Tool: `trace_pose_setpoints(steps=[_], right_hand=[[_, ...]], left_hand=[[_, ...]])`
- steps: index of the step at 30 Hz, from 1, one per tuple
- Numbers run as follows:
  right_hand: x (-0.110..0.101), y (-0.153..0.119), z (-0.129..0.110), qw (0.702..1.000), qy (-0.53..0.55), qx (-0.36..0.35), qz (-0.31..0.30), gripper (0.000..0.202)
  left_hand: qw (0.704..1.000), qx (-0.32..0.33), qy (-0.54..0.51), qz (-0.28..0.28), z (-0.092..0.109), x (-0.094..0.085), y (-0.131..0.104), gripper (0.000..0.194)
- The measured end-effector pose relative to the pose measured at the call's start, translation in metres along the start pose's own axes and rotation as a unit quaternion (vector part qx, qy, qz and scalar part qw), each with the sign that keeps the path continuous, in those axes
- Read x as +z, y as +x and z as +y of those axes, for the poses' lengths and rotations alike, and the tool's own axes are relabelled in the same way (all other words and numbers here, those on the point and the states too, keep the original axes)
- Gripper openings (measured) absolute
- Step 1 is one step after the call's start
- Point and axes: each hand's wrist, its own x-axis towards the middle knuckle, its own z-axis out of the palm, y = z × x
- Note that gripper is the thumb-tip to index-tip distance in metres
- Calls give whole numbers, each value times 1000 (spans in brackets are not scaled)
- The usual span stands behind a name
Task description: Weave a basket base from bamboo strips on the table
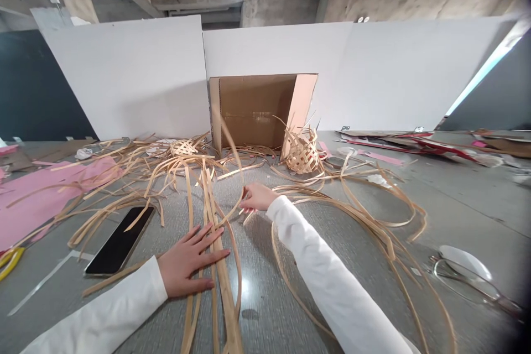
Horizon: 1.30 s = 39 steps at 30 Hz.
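My left hand (193, 260) lies flat with its fingers spread across several lengthwise bamboo strips (224, 287), pressing them to the grey surface. To its right, my right hand (257, 198) pinches a thin bamboo strip (232, 146) that arcs up and away from the fingers. Below the pinch, this strip appears to run down-left towards the strips under my left fingers. Another curved strip (237, 254) bends down beside the lengthwise ones. How the strips cross beneath my left hand is partly hidden.
A black phone (120, 240) lies at left, near yellow-handled scissors (11, 261) and pink paper (53, 193). Loose strips (352, 210) spread right, near eyeglasses (468, 274). A woven piece (303, 154) stands before a cardboard box (257, 105) and white panels (136, 77).
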Motion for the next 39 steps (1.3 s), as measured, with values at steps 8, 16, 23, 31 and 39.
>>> trace_pose_setpoints(steps=[8, 16, 23, 31, 39], right_hand=[[53, -10, -27, 990, -118, 40, 60, 90], [15, -48, -25, 942, -240, 123, 202, 51], [-107, -121, 30, 896, -109, 112, 415, 10], [-8, -103, -11, 938, 246, -103, 221, 36], [101, -37, -3, 972, 11, -56, 226, 14]], left_hand=[[999, 11, -12, 31, 1, 1, 0, 58], [1000, 23, -8, 15, -4, 4, 0, 59], [999, 28, -23, 29, -8, 7, -2, 60], [997, 57, -30, 45, -18, 12, 4, 58], [996, 84, -35, -7, -25, 2, 12, 62]])
